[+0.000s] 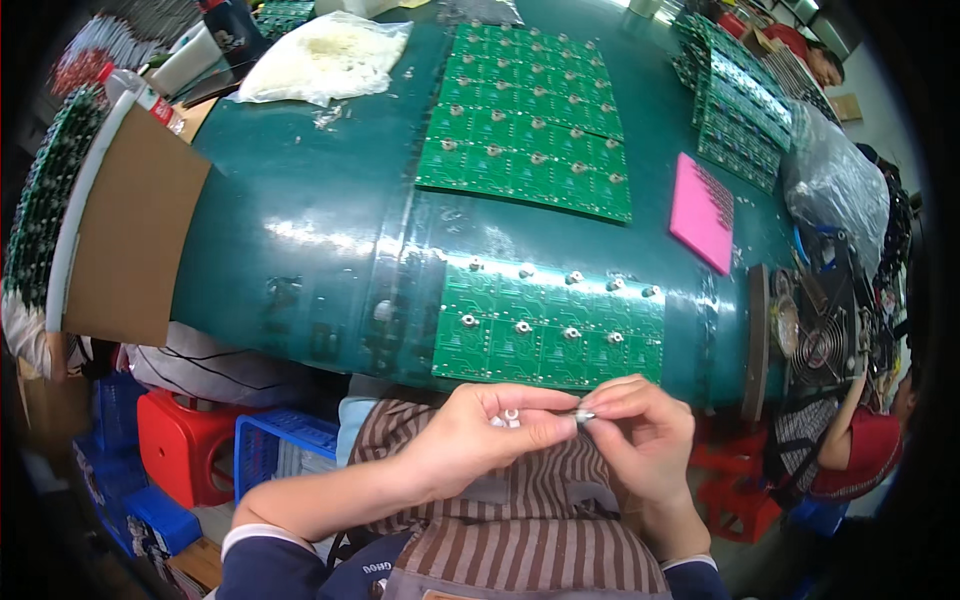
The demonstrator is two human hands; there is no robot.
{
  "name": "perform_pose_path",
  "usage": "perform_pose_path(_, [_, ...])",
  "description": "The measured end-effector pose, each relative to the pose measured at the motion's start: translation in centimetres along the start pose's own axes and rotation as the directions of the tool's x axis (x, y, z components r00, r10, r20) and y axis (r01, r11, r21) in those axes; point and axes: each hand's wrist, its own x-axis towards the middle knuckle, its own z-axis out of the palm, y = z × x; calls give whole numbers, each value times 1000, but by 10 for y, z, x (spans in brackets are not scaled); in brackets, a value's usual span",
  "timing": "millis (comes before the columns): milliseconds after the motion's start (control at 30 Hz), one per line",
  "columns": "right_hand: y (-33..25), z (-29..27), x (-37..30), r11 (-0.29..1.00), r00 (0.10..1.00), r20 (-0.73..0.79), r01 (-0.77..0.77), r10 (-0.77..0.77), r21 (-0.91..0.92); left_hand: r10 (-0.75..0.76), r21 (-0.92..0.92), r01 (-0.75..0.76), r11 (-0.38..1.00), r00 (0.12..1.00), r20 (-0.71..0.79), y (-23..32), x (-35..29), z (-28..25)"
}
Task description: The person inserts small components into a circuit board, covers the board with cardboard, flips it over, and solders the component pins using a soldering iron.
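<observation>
My left hand and my right hand meet in front of my striped apron, just off the table's near edge. Between their fingertips they pinch a small metal-and-white part, whose exact kind is too small to make out. A few small white plastic pieces rest in the curl of my left hand. Directly beyond my hands lies a green circuit board panel with two rows of upright round metal components. Farther back, more green circuit board panels carry similar components in rows.
A pink foam block with small parts stuck in it lies at right. At far left is a clear bag of whitish pieces. Cardboard stands by stacked boards at left; further boards, a plastic bag and a fan are right.
</observation>
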Motion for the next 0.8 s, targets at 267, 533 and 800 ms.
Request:
perform_pose_path(267, [23,-36,13,984,973,-233,-49,7,-173,585,399,-470,787,773,-245,166,39,-50])
perform_pose_path(533, [22,-44,31,898,977,-196,-6,-89,-439,851,889,175,423,260,-456,340,141,-265])
perform_pose_path(800, [30,-63,30,891,980,-193,-127,45,-436,887,824,533,-195,454,-84,316,181,-199])
